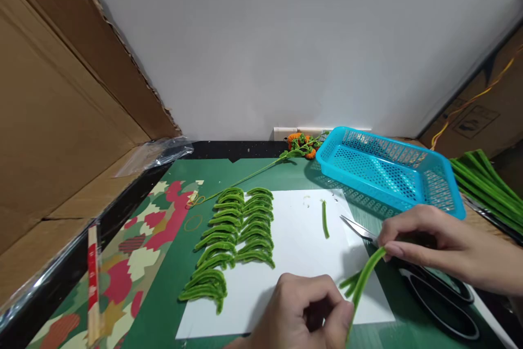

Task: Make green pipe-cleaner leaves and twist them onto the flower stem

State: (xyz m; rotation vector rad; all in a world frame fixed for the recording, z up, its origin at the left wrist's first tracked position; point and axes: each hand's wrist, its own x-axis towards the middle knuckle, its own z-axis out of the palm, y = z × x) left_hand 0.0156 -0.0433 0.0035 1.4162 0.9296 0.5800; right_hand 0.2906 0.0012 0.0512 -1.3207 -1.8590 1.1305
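Note:
A green pipe cleaner [365, 274] is stretched between my two hands over the right part of a white sheet [300, 262]. My left hand [304, 308] pinches its lower end, and my right hand [433, 243] grips the upper end between thumb and finger. Black-handled scissors [439, 305] lie under and beside my right hand, blades pointing up-left; their middle is hidden. Two columns of curved green pipe cleaner pieces [255, 224] rest on the sheet's left side. A short straight piece [324, 219] lies alone farther right, and short pieces [349, 282] show behind the stretched stem.
A blue perforated basket [379, 172] stands at the back right, with a bundle of green stems [490, 180] beyond it. An orange pipe cleaner flower [300, 142] lies behind. Rubber bands [193, 222] and a red-and-white paper-wrapped stick [93, 283] are at left. Cardboard [61, 66] walls the left side.

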